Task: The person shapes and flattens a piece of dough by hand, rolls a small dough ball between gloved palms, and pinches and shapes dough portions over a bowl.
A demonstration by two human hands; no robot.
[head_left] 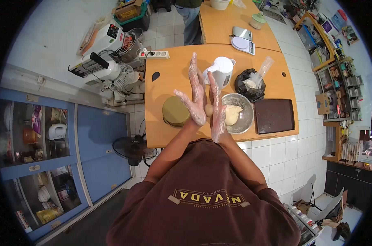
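Both hands are raised over the table, fingers stretched out and coated in whitish flour or dough. My left hand (197, 96) has its thumb spread to the side and holds nothing. Close beside it, my right hand (217, 108) is seen edge-on, with nothing visible in it. A metal bowl (246, 119) stands right of my right hand, partly hidden by it, with a pale lump of dough (233, 115) inside. Between the hands shows a small, brownish, egg-like thing (209, 110). An olive-green round container (174, 111) sits left of my left hand.
Behind the hands stands a white electric kettle (223, 71). A black plastic bag (244, 85) and a dark baking tray (275, 116) lie to the right. Farther back are a kitchen scale (243, 45) and a power strip (154, 54). A person (191, 24) stands beyond the table.
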